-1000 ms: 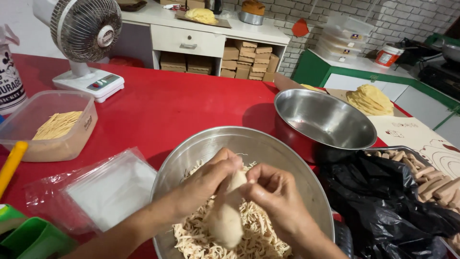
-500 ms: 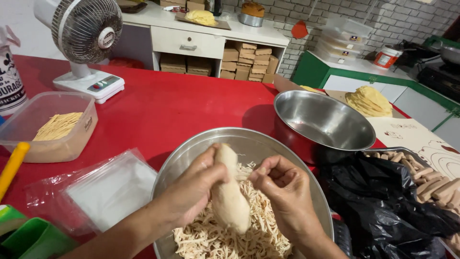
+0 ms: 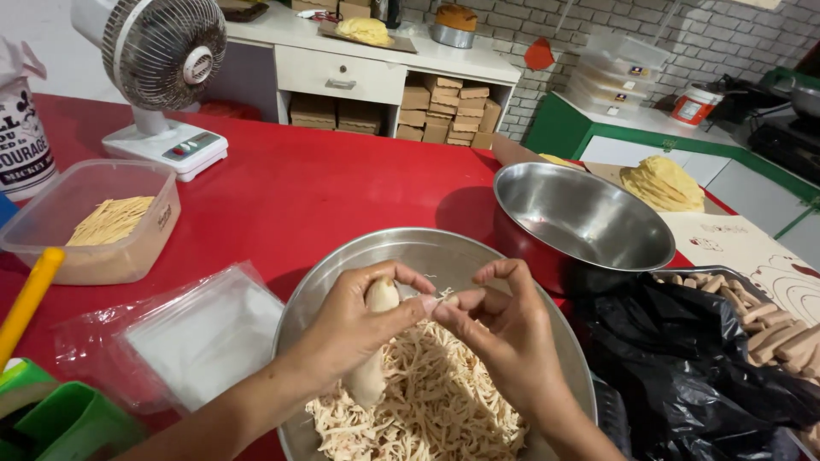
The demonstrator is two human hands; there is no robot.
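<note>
— Count it off for me, left to right.

— One clear plastic tub (image 3: 90,224) of pale strips at the far left, one white desk fan (image 3: 162,68) behind it, one flat clear plastic bag (image 3: 184,337) lying near the table edge. Two steel bowls: the large steel bowl (image 3: 427,256) of shredded pale strands near us, the empty smaller steel bowl (image 3: 581,224) to its right.

— And the hands?

— The left hand (image 3: 350,329) is curled around one pale, sausage-shaped piece (image 3: 373,341), held upright over the large bowl. The right hand (image 3: 504,329) pinches a thin strand at its top, fingertips meeting the left thumb.

— Anything unclear?

— The piece's middle is hidden by fingers. A crumpled black plastic bag (image 3: 683,367) covers part of a tray of brown sticks (image 3: 781,333), cut off at the right.
</note>
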